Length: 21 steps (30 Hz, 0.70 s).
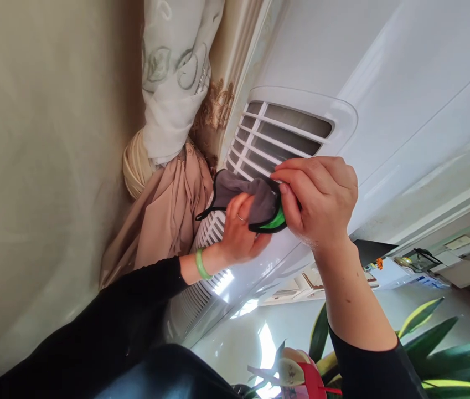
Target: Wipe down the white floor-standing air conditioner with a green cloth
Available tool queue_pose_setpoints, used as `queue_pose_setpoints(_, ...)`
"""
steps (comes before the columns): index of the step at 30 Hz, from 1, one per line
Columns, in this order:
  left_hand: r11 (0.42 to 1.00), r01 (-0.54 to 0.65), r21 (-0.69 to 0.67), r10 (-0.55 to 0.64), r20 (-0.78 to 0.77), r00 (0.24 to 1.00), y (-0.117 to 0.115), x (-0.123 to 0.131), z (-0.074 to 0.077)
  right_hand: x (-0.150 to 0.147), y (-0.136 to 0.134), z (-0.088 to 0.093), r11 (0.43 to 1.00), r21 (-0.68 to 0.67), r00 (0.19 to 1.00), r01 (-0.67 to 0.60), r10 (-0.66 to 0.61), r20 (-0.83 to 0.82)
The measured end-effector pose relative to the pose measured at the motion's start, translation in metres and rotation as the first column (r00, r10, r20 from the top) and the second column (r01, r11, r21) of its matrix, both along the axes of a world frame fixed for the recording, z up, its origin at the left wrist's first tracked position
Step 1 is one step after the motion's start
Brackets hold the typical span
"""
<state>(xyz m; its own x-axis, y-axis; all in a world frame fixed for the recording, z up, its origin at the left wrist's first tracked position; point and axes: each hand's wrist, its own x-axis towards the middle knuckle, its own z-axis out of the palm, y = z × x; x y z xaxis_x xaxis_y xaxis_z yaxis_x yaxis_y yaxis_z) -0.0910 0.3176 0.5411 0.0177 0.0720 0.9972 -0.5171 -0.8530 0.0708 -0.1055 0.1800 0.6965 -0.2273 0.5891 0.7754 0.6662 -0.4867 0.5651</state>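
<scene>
Pinched tight in the right hand (320,202), draped over the left hand (238,235) (green bangle (201,265) at that wrist), grip there hard to tell: a grey, green-lined cloth (255,199), against a white louvred air-conditioner vent (284,95).

We see a bunched grey fabric cloth (251,197), black-and-green edged, apparently pressed against a white plastic louvred vent (276,133).

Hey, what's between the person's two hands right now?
In the head view, a grey cloth with black and green edging lies between the left hand and right hand, held up against a white vent grille.
</scene>
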Motion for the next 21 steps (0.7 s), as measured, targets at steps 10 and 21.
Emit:
queue_pose_setpoints(10,0.991,0.047,-0.122,-0.047,0.002,0.999,0.045,0.020,0.006,-0.002,0.003,0.001,0.997,-0.005,0.997,-0.078,0.078,0.012)
queue_pose_setpoints(21,0.994,0.061,-0.093,-0.058,0.039,0.998,-0.013,-0.011,0.005,-0.003,0.003,0.000,0.997,0.004,0.997,-0.073,0.073,0.036)
